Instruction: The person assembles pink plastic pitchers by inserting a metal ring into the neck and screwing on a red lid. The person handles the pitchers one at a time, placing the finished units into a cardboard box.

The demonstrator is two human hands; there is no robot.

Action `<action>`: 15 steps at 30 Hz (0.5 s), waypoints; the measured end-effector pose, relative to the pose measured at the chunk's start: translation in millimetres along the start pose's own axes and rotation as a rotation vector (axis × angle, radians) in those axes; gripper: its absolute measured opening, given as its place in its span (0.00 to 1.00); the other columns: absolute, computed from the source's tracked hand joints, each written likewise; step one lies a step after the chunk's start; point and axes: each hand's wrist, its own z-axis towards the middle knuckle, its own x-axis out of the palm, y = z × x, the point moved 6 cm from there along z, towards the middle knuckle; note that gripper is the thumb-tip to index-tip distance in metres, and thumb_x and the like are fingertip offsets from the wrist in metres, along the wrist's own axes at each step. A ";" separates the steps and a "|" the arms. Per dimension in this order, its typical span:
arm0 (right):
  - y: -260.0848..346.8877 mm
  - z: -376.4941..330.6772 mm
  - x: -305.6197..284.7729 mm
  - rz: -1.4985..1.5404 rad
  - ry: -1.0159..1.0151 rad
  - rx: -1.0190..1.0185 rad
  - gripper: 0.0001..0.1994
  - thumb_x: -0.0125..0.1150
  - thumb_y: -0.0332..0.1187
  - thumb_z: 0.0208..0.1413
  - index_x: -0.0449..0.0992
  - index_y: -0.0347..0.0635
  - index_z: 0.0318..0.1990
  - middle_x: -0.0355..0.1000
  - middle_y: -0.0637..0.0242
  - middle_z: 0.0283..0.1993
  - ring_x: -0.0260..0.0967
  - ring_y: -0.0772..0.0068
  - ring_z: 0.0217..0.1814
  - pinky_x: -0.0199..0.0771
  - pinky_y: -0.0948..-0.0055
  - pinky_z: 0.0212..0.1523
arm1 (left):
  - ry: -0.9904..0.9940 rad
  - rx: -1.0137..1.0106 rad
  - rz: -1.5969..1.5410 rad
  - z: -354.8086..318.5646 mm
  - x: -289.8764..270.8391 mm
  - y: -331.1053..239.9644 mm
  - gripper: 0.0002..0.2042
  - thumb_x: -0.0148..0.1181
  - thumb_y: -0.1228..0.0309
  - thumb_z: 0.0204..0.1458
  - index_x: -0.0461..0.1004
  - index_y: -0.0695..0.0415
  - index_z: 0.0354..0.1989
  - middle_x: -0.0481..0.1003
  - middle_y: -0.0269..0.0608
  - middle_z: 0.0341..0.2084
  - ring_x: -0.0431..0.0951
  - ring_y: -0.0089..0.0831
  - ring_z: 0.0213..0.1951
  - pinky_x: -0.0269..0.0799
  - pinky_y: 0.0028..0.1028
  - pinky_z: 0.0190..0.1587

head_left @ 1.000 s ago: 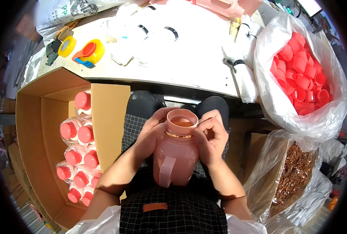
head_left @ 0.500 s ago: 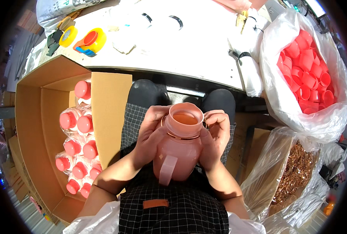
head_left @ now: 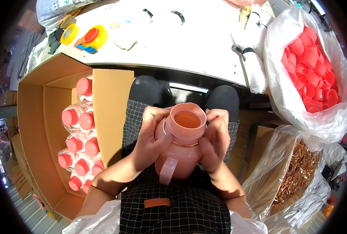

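A pink plastic jug stands upright in front of my lap, its side handle toward me. Its round mouth is uncapped and shows an orange-tinted inside. Around the base of the neck runs a thin copper-coloured ring, tilted up at the left side. My left hand is closed at the neck's left, pinching the ring with the thumb against the jug. On the other side my right hand is closed with bent fingers at the neck's right, where its grip on the ring is partly hidden.
At left, an open cardboard box holds several plastic-wrapped jugs with pink caps. Ahead, a white table carries tape rolls. On the right are a bag of red-pink cups and a plastic-lined box of copper-coloured rings.
The ring's left side now stands higher against the neck, and the jug's mouth has tipped slightly right. Both hands have shifted a little around the neck, still gripping.
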 end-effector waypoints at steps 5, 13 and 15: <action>-26.5 -6.1 15.8 0.488 -0.059 0.646 0.14 0.41 0.22 0.54 0.61 0.39 0.48 0.65 0.62 0.48 0.64 0.74 0.52 0.68 0.71 0.58 | -0.050 -0.201 -0.299 5.7 3.0 0.4 0.16 0.45 0.78 0.58 0.61 0.61 0.55 0.68 0.43 0.51 0.69 0.29 0.54 0.63 0.30 0.62; -59.0 6.7 20.0 0.667 0.222 0.853 0.09 0.46 0.23 0.58 0.65 0.45 0.44 0.64 0.72 0.40 0.62 0.82 0.40 0.65 0.82 0.40 | 0.158 -0.275 -0.437 20.1 -4.5 13.5 0.16 0.42 0.78 0.53 0.66 0.58 0.50 0.70 0.39 0.46 0.70 0.24 0.48 0.65 0.25 0.53; -67.0 6.8 28.8 0.739 0.238 0.996 0.10 0.49 0.23 0.58 0.68 0.46 0.45 0.66 0.72 0.41 0.64 0.83 0.41 0.65 0.81 0.40 | 0.181 -0.331 -0.493 26.0 -5.3 17.1 0.14 0.42 0.78 0.54 0.67 0.58 0.49 0.71 0.37 0.45 0.70 0.24 0.47 0.65 0.23 0.51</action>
